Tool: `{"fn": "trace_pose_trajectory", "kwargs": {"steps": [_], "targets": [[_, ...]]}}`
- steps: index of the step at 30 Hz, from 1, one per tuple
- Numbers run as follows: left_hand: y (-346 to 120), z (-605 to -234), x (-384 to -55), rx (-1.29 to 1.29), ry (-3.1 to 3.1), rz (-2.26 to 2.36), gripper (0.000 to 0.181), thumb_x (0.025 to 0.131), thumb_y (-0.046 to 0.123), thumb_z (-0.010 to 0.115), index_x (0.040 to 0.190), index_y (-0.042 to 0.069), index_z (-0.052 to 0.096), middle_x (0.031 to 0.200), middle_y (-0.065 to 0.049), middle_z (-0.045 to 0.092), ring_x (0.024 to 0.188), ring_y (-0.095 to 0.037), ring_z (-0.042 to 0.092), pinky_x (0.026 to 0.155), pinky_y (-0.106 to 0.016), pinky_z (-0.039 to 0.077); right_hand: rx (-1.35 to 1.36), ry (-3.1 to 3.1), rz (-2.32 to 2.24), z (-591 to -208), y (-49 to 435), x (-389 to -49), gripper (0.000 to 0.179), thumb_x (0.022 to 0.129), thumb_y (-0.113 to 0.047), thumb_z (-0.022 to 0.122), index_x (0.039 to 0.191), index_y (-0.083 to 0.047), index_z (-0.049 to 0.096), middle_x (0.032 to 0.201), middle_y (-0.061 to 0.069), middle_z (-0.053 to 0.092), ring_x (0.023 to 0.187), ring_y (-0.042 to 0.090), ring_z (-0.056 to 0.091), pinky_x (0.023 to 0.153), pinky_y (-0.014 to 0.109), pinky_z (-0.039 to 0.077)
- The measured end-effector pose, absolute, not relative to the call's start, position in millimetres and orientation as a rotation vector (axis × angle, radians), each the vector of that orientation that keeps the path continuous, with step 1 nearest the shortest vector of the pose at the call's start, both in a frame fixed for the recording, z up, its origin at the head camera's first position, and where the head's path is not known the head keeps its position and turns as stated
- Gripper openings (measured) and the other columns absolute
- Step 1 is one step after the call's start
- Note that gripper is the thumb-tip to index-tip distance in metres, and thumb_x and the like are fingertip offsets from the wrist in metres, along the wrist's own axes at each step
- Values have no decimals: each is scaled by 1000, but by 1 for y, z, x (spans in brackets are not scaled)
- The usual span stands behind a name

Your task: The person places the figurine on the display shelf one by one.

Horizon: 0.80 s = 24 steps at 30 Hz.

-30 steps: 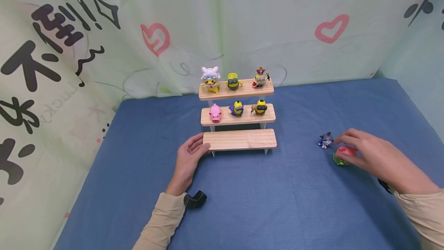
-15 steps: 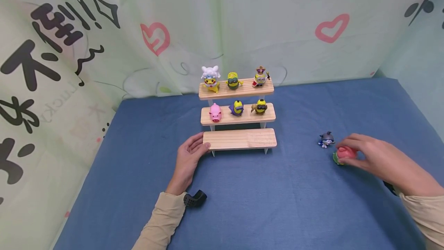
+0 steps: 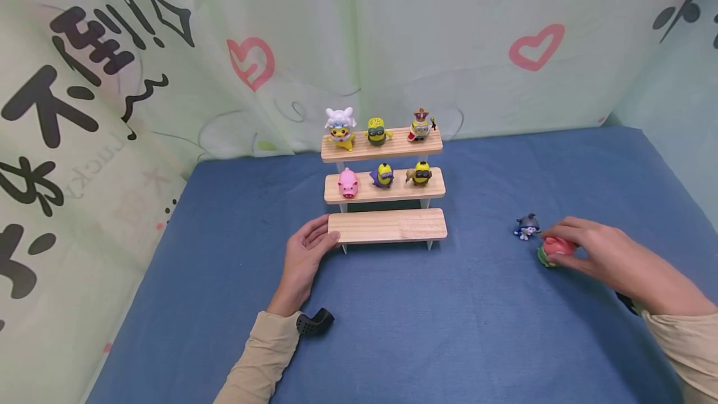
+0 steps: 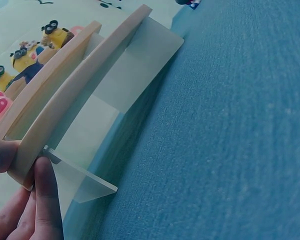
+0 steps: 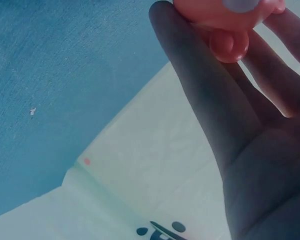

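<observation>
In the head view, my left hand (image 3: 305,260) pinches the left end of the lowest board of a three-step wooden display stand (image 3: 387,226). The left wrist view shows the thumb above that board (image 4: 80,95) and fingers beneath it. At the right, my right hand (image 3: 611,260) holds a coral-red toy figure (image 3: 558,246) between thumb and fingers. Something green (image 3: 545,258) shows below the red part; whether it belongs to the same figure I cannot tell. A round red knob (image 5: 229,46) of the toy appears in the right wrist view. Beside these fingertips stands a small grey-hooded figure (image 3: 527,227).
On the middle step sit a pink pig (image 3: 348,183) and two yellow minion figures (image 3: 384,174). The top step bears a white-hatted yellow figure (image 3: 340,129), a green-and-yellow one (image 3: 377,132) and a crowned one (image 3: 419,125). Blue cloth (image 3: 426,335) covers the table; a printed curtain (image 3: 449,36) hangs behind.
My right hand has shifted slightly, its fingers lower and closer around the red toy figure. The left hand has stayed on the stand.
</observation>
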<state>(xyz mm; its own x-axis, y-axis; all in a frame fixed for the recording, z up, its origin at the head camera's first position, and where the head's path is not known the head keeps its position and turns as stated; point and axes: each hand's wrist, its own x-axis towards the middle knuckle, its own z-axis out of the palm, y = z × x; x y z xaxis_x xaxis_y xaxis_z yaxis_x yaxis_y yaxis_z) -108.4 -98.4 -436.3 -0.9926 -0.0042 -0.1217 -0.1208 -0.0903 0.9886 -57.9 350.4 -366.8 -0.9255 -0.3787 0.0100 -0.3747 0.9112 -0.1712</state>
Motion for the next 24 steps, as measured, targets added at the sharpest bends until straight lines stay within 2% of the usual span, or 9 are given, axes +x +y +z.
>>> {"fn": "trace_pose_trajectory", "kwargs": {"steps": [12,20,24], "targets": [[-97,-438,-108,-131,2064,2258,48,90,7,73,134,2,56,127,-18,63,103,-17,67,85,-27,60,-758,3111,-297,-366,350,-59,29,72,-13,88,97,-12,74,90,-6,64,74,6,56,56,27,51],[-98,-438,-109,-139,2057,2264,48,90,7,73,134,2,56,127,-18,62,102,-17,67,85,-27,60,-815,3121,-336,-361,341,-63,38,75,-11,86,110,-8,73,94,-7,65,76,5,58,58,27,51],[-99,-437,-109,-136,2052,2269,48,89,7,73,134,2,56,127,-19,62,102,-16,67,85,-27,60,-833,3119,-356,-357,334,-64,34,77,-12,85,108,-12,73,97,-7,65,79,7,60,61,28,53]]}}
